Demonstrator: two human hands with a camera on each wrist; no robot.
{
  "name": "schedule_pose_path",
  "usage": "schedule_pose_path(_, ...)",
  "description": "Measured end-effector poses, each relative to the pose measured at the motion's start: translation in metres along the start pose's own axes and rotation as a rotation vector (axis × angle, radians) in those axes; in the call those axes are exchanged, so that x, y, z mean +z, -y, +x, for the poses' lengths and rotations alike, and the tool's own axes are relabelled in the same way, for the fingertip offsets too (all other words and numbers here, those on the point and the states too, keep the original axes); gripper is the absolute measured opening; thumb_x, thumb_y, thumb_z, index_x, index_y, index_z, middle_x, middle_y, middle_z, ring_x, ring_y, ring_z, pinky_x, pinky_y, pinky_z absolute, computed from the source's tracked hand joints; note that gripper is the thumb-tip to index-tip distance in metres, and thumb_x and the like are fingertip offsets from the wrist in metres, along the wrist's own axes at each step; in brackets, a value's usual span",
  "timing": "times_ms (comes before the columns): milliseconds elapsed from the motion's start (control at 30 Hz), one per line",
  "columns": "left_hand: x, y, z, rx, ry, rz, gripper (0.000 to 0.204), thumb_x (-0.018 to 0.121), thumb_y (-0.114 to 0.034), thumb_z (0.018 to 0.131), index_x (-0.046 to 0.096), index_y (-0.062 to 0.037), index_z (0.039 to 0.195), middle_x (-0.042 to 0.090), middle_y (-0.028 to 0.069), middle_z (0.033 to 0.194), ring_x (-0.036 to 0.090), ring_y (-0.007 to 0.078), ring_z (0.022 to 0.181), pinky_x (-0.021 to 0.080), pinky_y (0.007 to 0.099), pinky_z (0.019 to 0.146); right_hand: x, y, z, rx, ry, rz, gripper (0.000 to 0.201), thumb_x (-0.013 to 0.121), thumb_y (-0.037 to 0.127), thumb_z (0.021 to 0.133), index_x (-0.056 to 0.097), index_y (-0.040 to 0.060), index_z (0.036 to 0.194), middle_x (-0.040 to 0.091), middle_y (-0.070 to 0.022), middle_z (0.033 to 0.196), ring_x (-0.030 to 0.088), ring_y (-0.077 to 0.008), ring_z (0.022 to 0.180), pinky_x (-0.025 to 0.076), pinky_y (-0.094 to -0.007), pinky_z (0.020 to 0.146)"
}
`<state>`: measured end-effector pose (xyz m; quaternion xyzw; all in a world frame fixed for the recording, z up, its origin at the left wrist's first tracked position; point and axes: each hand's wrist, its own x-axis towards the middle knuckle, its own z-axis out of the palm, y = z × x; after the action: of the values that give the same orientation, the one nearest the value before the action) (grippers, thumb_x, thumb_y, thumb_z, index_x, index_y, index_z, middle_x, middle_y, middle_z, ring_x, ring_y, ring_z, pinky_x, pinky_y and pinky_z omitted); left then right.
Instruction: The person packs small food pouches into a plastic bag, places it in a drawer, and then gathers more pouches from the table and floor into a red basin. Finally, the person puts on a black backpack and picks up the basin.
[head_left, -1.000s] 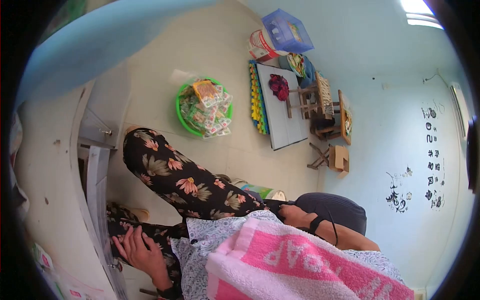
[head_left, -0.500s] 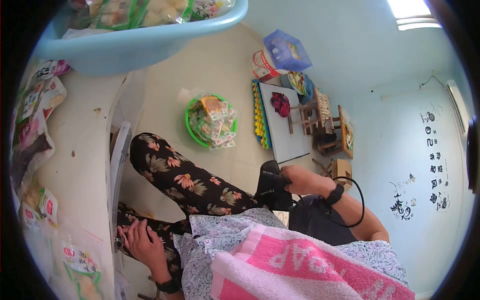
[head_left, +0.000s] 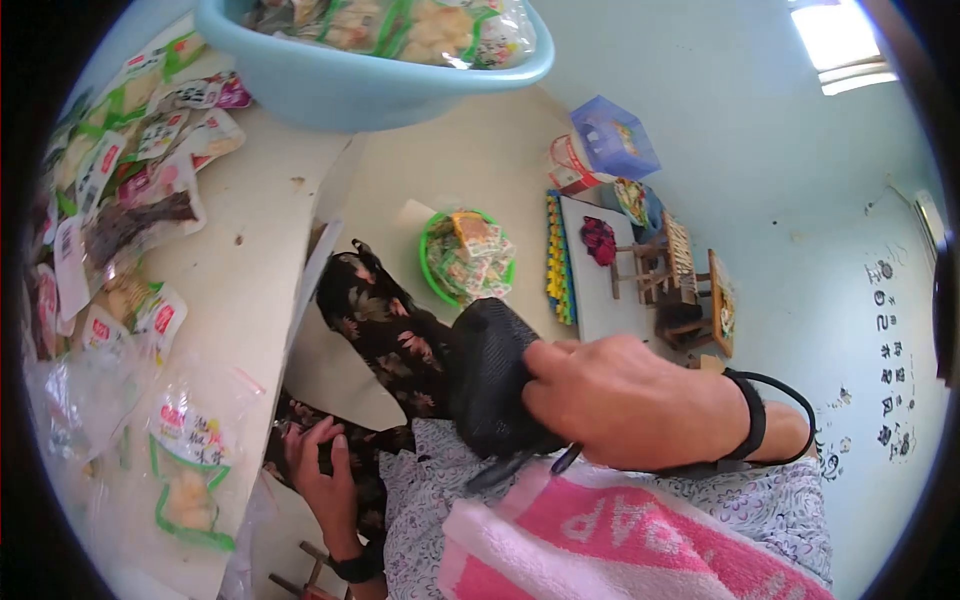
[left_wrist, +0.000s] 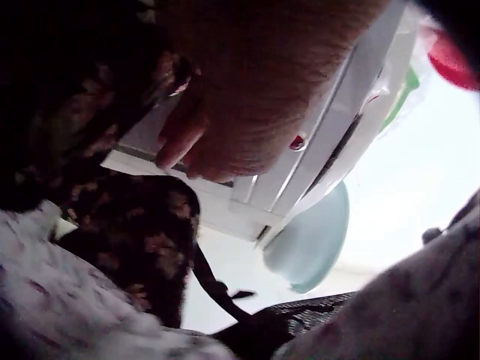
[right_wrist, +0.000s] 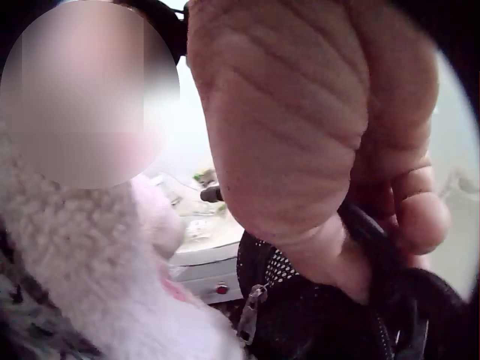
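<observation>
My right hand (head_left: 630,400) grips the top of a black mesh zip bag (head_left: 490,375), held up over my lap. In the right wrist view the fingers curl round a dark strap, and a zip pull (right_wrist: 251,311) dangles from the bag's side. My left hand (head_left: 325,475) rests on my floral-trousered thigh beside the table edge, fingers loosely bent and holding nothing. A pink and white towel (head_left: 600,530) lies across my front, close under the right wrist.
On the white table (head_left: 240,290) to the left lie several sealed food packets (head_left: 190,500). A light blue basin (head_left: 380,110) full of packets stands at its far end. A green basket (head_left: 428,265) of packets sits on the floor, near a folded grey board (head_left: 605,290) and wooden stools (head_left: 680,260).
My right hand has lifted the black mesh bag from beside my hip and brought it over my lap. The left hand stays on the thigh. The view has shifted, showing more of the table.
</observation>
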<state>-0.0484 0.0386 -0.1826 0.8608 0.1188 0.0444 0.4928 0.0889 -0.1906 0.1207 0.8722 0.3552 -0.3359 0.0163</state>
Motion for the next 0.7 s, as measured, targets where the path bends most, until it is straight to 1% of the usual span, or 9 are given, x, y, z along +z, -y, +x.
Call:
schedule_pose_path(33,-0.010,-0.017,0.001,-0.323,0.090,-0.517,0.034,0.061,-0.016,0.101,0.064,0.0016,0.130,0.073,0.0141,0.118,0.063,0.0278,0.122,0.039,0.0445,0.115,-0.002,0.008,0.009,-0.063,0.010,-0.020,0.011,0.069,0.006,0.076,0.067,-0.0036,0.082,0.061,-0.0206,0.098,0.068,-0.0366,0.087,0.058,-0.0451,0.068)
schedule_pose_path(133,-0.028,-0.049,-0.005,-0.217,0.008,-0.668,0.045,0.055,-0.024,0.105,0.058,0.0068,0.137,0.068,0.0203,0.127,0.060,0.0281,0.126,0.041,0.0415,0.112,0.015,0.032,0.037,-0.294,-0.017,-0.173,0.014,0.071,0.010,0.071,0.068,-0.0026,0.076,0.062,-0.0170,0.091,0.067,-0.0275,0.080,0.055,-0.0374,0.061)
schedule_pose_path(167,-0.034,-0.052,-0.008,-0.147,0.028,-0.621,0.059,0.051,-0.036,0.106,0.053,0.0084,0.144,0.062,0.0248,0.136,0.059,0.0317,0.129,0.041,0.0428,0.113,0.022,0.041,0.047,-0.370,-0.008,-0.231,0.015,0.071,0.011,0.070,0.067,-0.0023,0.076,0.060,-0.0154,0.090,0.065,-0.0269,0.078,0.054,-0.0364,0.060)
schedule_pose_path(267,-0.047,-0.058,-0.017,-0.059,0.044,-0.717,0.068,0.050,-0.046,0.105,0.052,0.0083,0.146,0.056,0.0258,0.142,0.056,0.0332,0.133,0.040,0.0441,0.114,0.055,0.063,0.069,-0.568,-0.072,-0.306,0.018,0.071,0.016,0.066,0.065,-0.0010,0.071,0.057,-0.0113,0.083,0.062,-0.0222,0.073,0.048,-0.0316,0.055)
schedule_pose_path(300,-0.052,-0.055,-0.017,-0.051,0.137,-0.684,0.074,0.047,-0.052,0.105,0.049,0.0085,0.148,0.052,0.0247,0.148,0.050,0.0336,0.140,0.036,0.0446,0.118,0.066,0.067,0.075,-0.630,-0.109,-0.316,0.019,0.071,0.018,0.065,0.065,-0.0005,0.069,0.057,-0.0101,0.080,0.061,-0.0202,0.072,0.045,-0.0297,0.054)
schedule_pose_path(400,-0.053,-0.026,-0.009,-0.048,0.165,-0.719,0.075,0.045,-0.053,0.106,0.047,0.0079,0.150,0.050,0.0225,0.153,0.044,0.0328,0.146,0.031,0.0436,0.122,0.094,0.077,0.090,-0.719,-0.177,-0.332,0.022,0.070,0.022,0.065,0.064,0.0014,0.068,0.054,-0.0071,0.075,0.059,-0.0184,0.071,0.038,-0.0290,0.051)
schedule_pose_path(433,-0.049,-0.031,0.000,-0.025,0.166,-0.876,0.073,0.044,-0.051,0.107,0.045,0.0063,0.153,0.049,0.0203,0.155,0.039,0.0308,0.150,0.027,0.0407,0.124,0.089,0.078,0.092,-0.779,-0.200,-0.309,0.022,0.068,0.024,0.065,0.063,0.0031,0.066,0.052,-0.0055,0.070,0.056,-0.0171,0.066,0.035,-0.0305,0.051)
schedule_pose_path(567,-0.073,-0.018,0.004,-0.339,0.380,-0.685,0.067,0.052,-0.041,0.106,0.045,0.0042,0.154,0.050,0.0189,0.155,0.042,0.0260,0.147,0.029,0.0370,0.122,0.119,0.095,0.094,-0.813,-0.308,-0.390,0.016,0.068,0.026,0.070,0.064,0.0106,0.065,0.058,-0.0064,0.065,0.058,-0.0207,0.060,0.040,-0.0344,0.049)
schedule_pose_path(700,-0.087,-0.022,-0.012,-0.431,0.443,-0.733,0.067,0.063,-0.036,0.102,0.046,0.0036,0.153,0.053,0.0156,0.151,0.048,0.0232,0.140,0.035,0.0364,0.119,0.137,0.117,0.090,-0.923,-0.337,-0.323,0.016,0.069,0.027,0.069,0.067,0.0121,0.064,0.059,-0.0060,0.055,0.059,-0.0219,0.050,0.039,-0.0371,0.042)
